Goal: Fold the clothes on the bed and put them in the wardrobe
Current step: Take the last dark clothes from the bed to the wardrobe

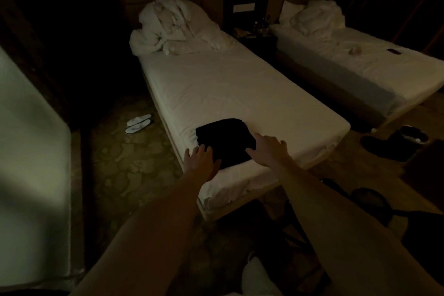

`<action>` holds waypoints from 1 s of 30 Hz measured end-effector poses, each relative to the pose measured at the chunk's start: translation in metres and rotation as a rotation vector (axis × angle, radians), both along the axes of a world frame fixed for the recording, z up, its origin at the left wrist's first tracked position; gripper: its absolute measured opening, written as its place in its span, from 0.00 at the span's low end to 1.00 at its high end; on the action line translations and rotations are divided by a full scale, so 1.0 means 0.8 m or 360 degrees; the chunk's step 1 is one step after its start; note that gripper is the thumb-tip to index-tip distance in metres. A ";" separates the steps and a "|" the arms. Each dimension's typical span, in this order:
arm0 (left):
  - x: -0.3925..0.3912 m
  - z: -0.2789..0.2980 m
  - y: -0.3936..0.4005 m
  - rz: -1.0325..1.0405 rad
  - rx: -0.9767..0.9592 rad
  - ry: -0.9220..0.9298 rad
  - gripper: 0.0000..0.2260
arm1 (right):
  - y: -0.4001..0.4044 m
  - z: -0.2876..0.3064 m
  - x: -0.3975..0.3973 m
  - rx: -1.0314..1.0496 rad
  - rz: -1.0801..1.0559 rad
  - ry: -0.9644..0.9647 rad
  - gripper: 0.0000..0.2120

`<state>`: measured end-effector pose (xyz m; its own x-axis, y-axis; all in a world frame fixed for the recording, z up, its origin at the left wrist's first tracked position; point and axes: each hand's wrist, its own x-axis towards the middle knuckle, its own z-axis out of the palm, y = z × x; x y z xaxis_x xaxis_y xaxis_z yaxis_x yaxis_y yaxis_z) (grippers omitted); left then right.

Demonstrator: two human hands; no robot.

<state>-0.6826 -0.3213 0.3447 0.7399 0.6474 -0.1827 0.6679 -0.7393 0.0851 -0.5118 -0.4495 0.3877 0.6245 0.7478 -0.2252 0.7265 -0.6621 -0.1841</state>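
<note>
We see one black garment (224, 142), folded into a compact dark rectangle, lying on the white sheet at the near end of the bed (216, 84). Our left hand (200, 160) rests fingers spread at its 7 o'clock edge; our right hand (270, 149), fingers straight, touches its 4 o'clock edge. We count two beds, two white slippers (138, 123) at 9 o'clock, and one rumpled duvet (173, 29) at 12 o'clock.

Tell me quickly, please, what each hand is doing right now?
Left hand: open, fingers spread at the black folded garment, holding nothing.
Right hand: open, fingers touching the garment's right edge.
</note>
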 end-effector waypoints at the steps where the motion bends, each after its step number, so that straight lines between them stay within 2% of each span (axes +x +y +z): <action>1: 0.012 -0.005 0.008 0.0042 -0.0003 0.0010 0.28 | 0.012 -0.004 0.017 -0.0007 0.0034 0.0006 0.30; 9: 0.103 -0.015 0.058 0.0398 -0.0100 0.0013 0.28 | 0.113 -0.013 0.146 -0.0123 0.0292 0.0040 0.32; 17: 0.144 -0.025 0.108 0.0678 -0.0094 0.0040 0.26 | 0.197 -0.036 0.206 -0.0211 0.0532 0.0045 0.32; 30: 0.198 -0.068 0.238 0.0721 -0.0148 0.0106 0.26 | 0.341 -0.093 0.255 -0.0269 0.0593 0.0147 0.31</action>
<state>-0.5242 -0.1305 0.2903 0.3709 0.8813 -0.2928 0.9281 -0.3631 0.0829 -0.3076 -0.1769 0.3136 0.2897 0.8666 -0.4064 0.9076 -0.3835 -0.1708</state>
